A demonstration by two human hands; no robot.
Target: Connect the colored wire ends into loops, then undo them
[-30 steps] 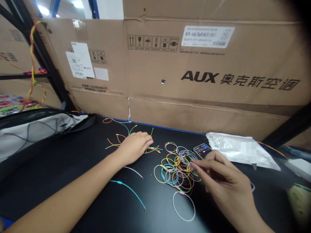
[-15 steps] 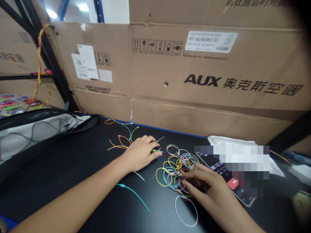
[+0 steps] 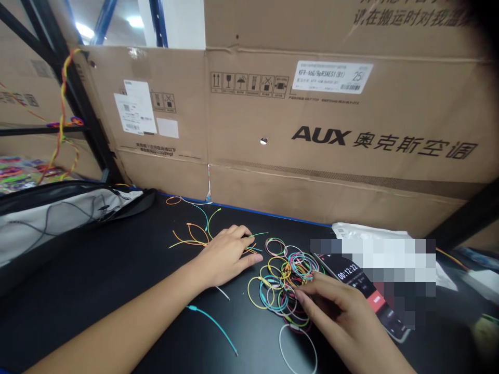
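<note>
A tangle of thin coloured loops lies on the black table. My right hand rests at the pile's right edge, fingers curled and pinched together on the loops. My left hand lies flat to the left of the pile, fingers stretched over several loose coloured strands. A single white loop lies below the pile and a teal strand lies under my left forearm.
A phone showing a timer lies right of the pile, beside a white plastic bag. Large cardboard boxes wall off the back. A grey and black bag sits at the left, by a black rack post.
My right hand has drawn in from beside the phone onto the loop pile and its fingers have curled. My left hand slid slightly right toward the pile. The phone now shows in full.
</note>
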